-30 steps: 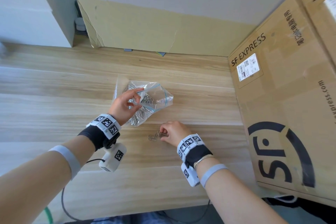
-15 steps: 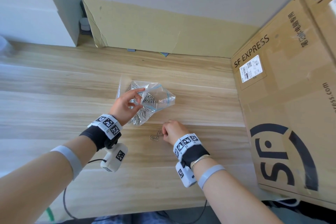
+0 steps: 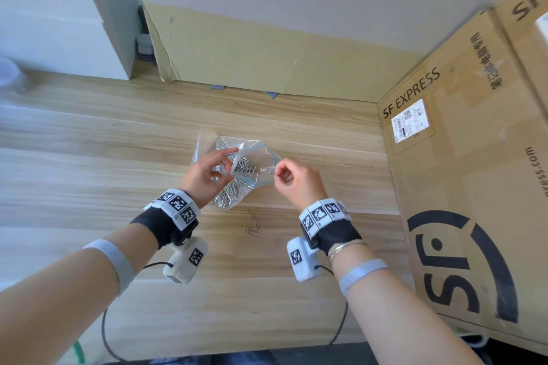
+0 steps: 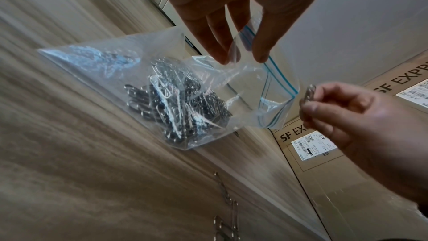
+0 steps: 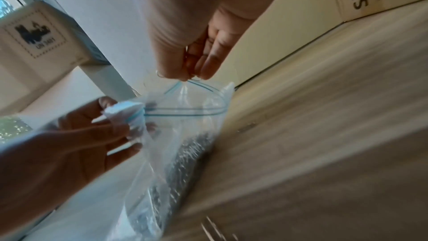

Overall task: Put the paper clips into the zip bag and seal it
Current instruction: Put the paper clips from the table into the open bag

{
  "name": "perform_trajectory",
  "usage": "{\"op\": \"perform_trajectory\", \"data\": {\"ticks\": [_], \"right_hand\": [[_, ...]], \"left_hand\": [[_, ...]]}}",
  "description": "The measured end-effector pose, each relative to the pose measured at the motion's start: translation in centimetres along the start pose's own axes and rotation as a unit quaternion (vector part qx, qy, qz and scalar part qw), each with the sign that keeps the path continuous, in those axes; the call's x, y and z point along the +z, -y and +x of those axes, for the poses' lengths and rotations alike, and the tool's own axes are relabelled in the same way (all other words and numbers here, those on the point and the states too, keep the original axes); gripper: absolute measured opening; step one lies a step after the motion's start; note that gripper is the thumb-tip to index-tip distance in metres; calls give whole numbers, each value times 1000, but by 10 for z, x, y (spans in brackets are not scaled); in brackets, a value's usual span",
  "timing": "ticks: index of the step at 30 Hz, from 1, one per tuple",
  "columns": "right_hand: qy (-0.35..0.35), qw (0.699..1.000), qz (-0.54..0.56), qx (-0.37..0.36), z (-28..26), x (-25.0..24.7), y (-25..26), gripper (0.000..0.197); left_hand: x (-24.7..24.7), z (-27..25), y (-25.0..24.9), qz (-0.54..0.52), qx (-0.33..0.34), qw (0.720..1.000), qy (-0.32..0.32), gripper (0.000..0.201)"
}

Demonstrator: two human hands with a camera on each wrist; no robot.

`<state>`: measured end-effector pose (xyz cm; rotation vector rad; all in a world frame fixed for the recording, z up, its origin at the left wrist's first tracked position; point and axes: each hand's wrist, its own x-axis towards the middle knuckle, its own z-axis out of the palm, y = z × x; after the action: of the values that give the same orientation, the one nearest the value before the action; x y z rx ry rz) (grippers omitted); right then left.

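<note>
A clear zip bag (image 3: 228, 198) with a blue seal strip lies on the wooden table (image 3: 89, 157), its mouth lifted and gaping to the right. Many paper clips (image 4: 176, 105) lie inside it. My left hand (image 3: 234, 163) pinches the bag's upper rim between thumb and fingers. At the mouth's right edge my right hand (image 3: 278, 170) pinches a few paper clips (image 4: 309, 94). In the right wrist view my right hand's fingertips (image 5: 203, 74) touch the blue strip. Several loose paper clips (image 3: 253, 224) lie on the table just in front of the bag.
A large SF Express cardboard box (image 3: 474, 187) walls off the right side. A flat cardboard sheet (image 3: 267, 62) leans on the back wall, and a white box (image 3: 59, 24) stands at the back left. The table's near edge runs below my forearms.
My right hand has lifted off the table with a few clips and moved up to the bag's mouth. My left hand keeps its pinch on the rim.
</note>
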<state>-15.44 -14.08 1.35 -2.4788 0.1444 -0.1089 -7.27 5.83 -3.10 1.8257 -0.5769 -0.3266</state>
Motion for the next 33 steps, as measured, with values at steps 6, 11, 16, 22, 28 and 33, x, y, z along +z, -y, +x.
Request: {"op": "perform_trajectory", "data": {"ticks": [6,11,16,22,28,33], "right_hand": [[22,1000,11,16,28,11,13,2],[27,998,42,25,5,3,-4,14],[200,977,-74,27,-15,11,-15,21],[330,936,-114,41,-25,40,-18,46],[363,921,-139,3,-32,56,-11,57],[353,928,-108,-43,-33,52,-16,26]], "left_hand": [[-1,1,-1,2,6,1000,3,33],[-6,1,1,-14,0,1000,-3,48],[-4,2,-2,-12,0,1000,-14,46],[-4,2,0,-1,-4,1000,-12,35],[-1,4,2,-8,-10,1000,-9,36],[0,5,3,-14,-14,1000,-7,33]]}}
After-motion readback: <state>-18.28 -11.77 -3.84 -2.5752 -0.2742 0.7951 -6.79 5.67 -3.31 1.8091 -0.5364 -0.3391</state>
